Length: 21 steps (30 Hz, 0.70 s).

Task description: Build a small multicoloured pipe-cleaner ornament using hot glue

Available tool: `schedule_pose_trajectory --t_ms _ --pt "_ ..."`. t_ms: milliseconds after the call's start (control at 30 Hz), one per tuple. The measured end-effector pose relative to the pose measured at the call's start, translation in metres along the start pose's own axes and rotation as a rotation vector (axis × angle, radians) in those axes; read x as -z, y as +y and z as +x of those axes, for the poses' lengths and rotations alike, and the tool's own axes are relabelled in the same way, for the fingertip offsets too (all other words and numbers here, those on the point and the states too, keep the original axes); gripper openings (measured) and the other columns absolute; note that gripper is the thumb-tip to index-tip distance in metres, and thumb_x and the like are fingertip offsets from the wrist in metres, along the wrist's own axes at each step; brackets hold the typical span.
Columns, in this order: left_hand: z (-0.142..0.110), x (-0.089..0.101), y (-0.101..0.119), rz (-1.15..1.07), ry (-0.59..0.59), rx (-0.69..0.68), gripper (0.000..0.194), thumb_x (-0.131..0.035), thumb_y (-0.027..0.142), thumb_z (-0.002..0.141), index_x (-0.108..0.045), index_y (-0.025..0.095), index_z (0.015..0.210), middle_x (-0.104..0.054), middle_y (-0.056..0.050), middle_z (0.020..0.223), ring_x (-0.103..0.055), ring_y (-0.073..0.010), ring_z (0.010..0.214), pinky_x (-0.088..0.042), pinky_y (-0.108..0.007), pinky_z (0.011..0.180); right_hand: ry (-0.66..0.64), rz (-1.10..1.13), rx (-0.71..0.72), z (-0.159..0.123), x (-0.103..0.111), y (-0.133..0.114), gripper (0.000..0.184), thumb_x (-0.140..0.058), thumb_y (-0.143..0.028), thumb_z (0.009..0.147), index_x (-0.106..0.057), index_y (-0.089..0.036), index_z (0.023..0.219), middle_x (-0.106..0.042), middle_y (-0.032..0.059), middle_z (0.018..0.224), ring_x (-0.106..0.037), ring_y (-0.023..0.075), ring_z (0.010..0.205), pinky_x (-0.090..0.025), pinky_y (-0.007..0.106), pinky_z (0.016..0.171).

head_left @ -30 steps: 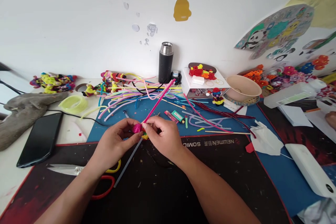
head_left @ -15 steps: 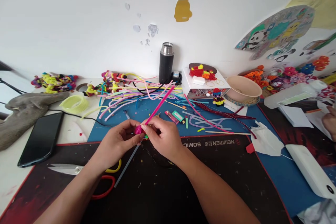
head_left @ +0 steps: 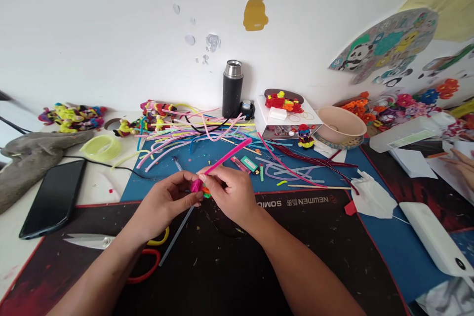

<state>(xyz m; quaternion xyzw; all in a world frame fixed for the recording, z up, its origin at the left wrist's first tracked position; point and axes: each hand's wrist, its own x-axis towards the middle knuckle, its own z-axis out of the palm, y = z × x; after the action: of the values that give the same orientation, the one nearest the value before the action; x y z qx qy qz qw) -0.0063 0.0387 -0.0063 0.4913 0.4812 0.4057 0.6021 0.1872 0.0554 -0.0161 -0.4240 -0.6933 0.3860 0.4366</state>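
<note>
Over the dark desk mat my left hand (head_left: pixel 172 195) pinches a small bundle of wound pink pipe cleaner (head_left: pixel 196 186), with orange and green bits showing at its right side. My right hand (head_left: pixel 227 190) is closed on the pink pipe cleaner near that bundle, and the long free end slants up to the right. Below the hands a pale grey-blue stick (head_left: pixel 174 239) slopes down to the left. Scissors (head_left: pixel 146 266) with red and yellow handles lie partly hidden under my left forearm.
Loose pipe cleaners (head_left: pixel 200 133) are heaped behind the hands. At the back stand a black thermos (head_left: pixel 233 91), a white box (head_left: pixel 268 126) and a beige bowl (head_left: pixel 342 126). A phone (head_left: pixel 54 200) lies left. At the far right another person's hand (head_left: pixel 462 163) rests by papers.
The pink pipe cleaner's free end has tipped lower and to the right. Orange and green parts of the bundle show more between my hands. The other person's hand reaches further into view.
</note>
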Motion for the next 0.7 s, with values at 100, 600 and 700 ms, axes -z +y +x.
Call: schedule_pose_trajectory --t_ms 100,600,700 --pt "0.0 0.0001 0.0001 -0.011 -0.007 -0.001 0.038 -0.104 0.04 0.068 -0.083 0.022 0.093 -0.079 -0.006 0.086 -0.071 -0.022 0.078 -0.064 -0.031 0.07 0.013 0.013 0.015 0.0005 0.0005 -0.0002 0.024 -0.064 -0.038 0.109 -0.083 -0.028 0.1 -0.086 0.0073 0.101 -0.08 0.0252 0.089 -0.057 0.037 0.082" --pt "-0.0012 0.0032 -0.0047 0.025 -0.061 0.01 0.036 -0.097 0.044 0.079 -0.078 0.022 0.1 -0.078 -0.004 0.095 -0.073 -0.0208 0.082 -0.064 -0.032 0.077 0.136 -0.057 0.138 0.0013 -0.0022 0.0067 0.02 -0.068 -0.029 0.107 -0.086 -0.022 0.101 -0.083 0.001 0.079 -0.074 0.0148 0.068 -0.056 0.026 0.077" --pt "0.0002 0.0042 -0.0063 0.038 -0.072 0.002 0.035 -0.095 0.046 0.082 -0.079 0.022 0.102 -0.078 -0.005 0.096 -0.073 -0.0216 0.083 -0.064 -0.032 0.077 0.135 -0.062 0.129 0.0012 -0.0025 0.0063 0.02 -0.069 -0.031 0.107 -0.086 -0.022 0.1 -0.082 0.0006 0.077 -0.072 0.0143 0.065 -0.056 0.027 0.078"
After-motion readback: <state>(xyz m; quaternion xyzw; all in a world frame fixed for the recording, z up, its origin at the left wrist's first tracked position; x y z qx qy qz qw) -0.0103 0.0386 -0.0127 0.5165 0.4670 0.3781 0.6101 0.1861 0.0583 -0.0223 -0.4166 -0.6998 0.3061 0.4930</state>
